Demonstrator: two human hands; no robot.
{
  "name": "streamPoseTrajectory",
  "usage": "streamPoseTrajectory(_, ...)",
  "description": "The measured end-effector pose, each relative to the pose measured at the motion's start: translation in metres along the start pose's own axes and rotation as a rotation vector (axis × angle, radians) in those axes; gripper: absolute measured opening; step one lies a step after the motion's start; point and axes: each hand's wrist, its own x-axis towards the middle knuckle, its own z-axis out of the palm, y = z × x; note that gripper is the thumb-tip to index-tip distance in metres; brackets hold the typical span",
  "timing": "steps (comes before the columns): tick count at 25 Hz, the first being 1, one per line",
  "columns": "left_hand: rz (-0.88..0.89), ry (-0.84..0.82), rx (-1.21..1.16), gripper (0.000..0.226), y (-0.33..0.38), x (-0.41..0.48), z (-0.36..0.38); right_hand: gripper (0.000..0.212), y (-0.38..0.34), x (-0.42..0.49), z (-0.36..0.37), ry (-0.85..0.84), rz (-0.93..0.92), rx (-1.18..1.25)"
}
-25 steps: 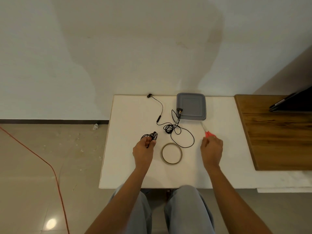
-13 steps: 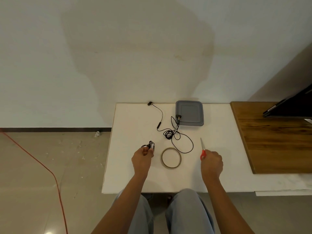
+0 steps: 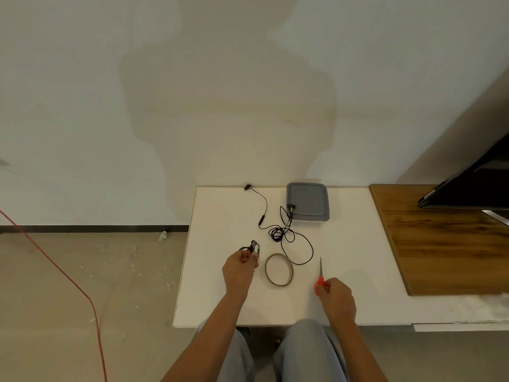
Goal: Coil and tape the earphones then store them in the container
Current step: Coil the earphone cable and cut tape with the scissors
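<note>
Near the counter's (image 3: pixel 225 216) front edge, the left hand (image 3: pixel 239 268) pinches a coiled earphone bundle (image 3: pixel 252 247), and the right hand (image 3: pixel 337 297) grips red scissors (image 3: pixel 320 274), blades pointing to 12 o'clock. Between the hands lies the tape roll (image 3: pixel 279 269). At its 12 o'clock loose earphones (image 3: pixel 286 232) sprawl, one end on the lidded container (image 3: pixel 308 201) by the far edge.

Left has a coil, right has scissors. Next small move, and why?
Likely: lay the scissors down and reach for the tape. The left grip holds a coil of earphones with no tape that I can see on it. The tape lies untouched between the grips, and the right grip is full.
</note>
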Motion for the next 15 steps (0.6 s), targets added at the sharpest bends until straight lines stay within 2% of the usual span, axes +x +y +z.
streamPoseTrajectory(4, -0.008, -0.015, 0.033, 0.027, 0.000, 0.001, -0.006, 0.027, -0.002, -0.019, 0.005, -0.088, 0.032, -0.084)
streamPoseTrajectory(5, -0.019, -0.018, 0.036, 0.027, -0.002, 0.001, -0.007, 0.026, -0.003, -0.022, 0.004, -0.090, 0.010, 0.005)
streamPoseTrajectory(7, -0.038, -0.017, 0.041, 0.027, -0.007, 0.002, -0.010, 0.027, -0.015, -0.027, 0.002, -0.155, 0.010, 0.352)
streamPoseTrajectory(9, -0.042, -0.012, 0.044, 0.026, -0.013, 0.005, -0.012, 0.027, -0.038, -0.032, 0.002, -0.362, 0.065, 0.538)
streamPoseTrajectory(11, -0.040, -0.008, 0.045, 0.023, -0.018, 0.007, -0.014, 0.025, -0.057, -0.039, 0.010, -0.580, 0.121, 0.556)
streamPoseTrajectory(15, -0.054, -0.003, 0.066, 0.022, -0.024, 0.013, -0.016, 0.031, -0.070, -0.044, 0.036, -0.841, 0.317, 0.712)
